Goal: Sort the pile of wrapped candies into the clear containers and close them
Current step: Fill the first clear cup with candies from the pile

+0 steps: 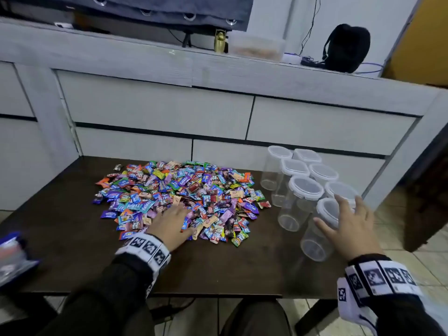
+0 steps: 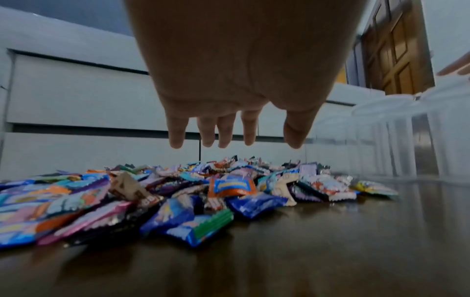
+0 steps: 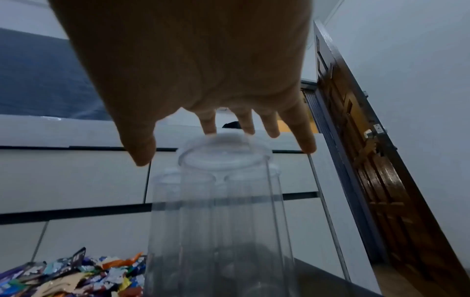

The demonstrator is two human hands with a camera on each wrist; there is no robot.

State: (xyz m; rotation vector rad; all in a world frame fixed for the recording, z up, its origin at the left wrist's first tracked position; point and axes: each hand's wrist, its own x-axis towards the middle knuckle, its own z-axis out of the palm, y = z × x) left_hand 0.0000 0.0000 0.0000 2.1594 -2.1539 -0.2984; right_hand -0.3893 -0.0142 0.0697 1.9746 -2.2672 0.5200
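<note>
A wide pile of wrapped candies (image 1: 179, 197) (image 2: 178, 191) (image 3: 71, 275) covers the middle of a dark wooden table (image 1: 218, 270). My left hand (image 1: 171, 223) (image 2: 234, 128) hovers over the pile's near edge, fingers straight and spread, holding nothing. Several clear containers with white lids (image 1: 305, 187) stand clustered at the table's right. My right hand (image 1: 349, 224) (image 3: 221, 136) is spread above the nearest container (image 1: 320, 229) (image 3: 221, 211), fingertips close to its lid (image 3: 223, 154); whether they touch it I cannot tell.
A white drawer unit (image 1: 155, 107) stands right behind the table. On it sit a black pouch (image 1: 346, 47) and a plastic box (image 1: 257, 47). A blue bag (image 1: 14, 258) lies at the table's left edge. A brown door (image 3: 361, 160) is to the right.
</note>
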